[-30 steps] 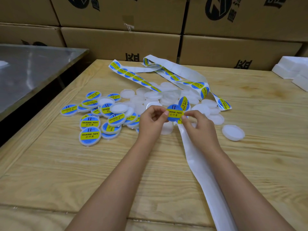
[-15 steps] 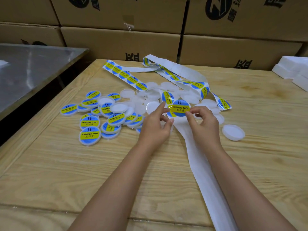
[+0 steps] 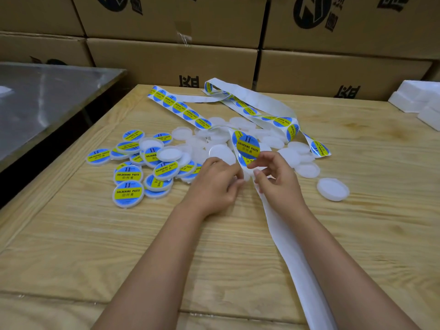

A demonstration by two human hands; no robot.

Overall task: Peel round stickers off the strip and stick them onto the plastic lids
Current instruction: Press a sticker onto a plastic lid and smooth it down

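Your right hand (image 3: 273,179) now pinches the sticker (image 3: 247,146) clear of the strip (image 3: 295,270), ready for a lid (image 3: 222,152); left hand (image 3: 215,181) grip unclear.

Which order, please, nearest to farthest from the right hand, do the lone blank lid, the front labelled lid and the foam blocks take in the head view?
1. Lone blank lid, just right of the right hand.
2. Front labelled lid, left, pile's near edge.
3. Foam blocks, back right corner.
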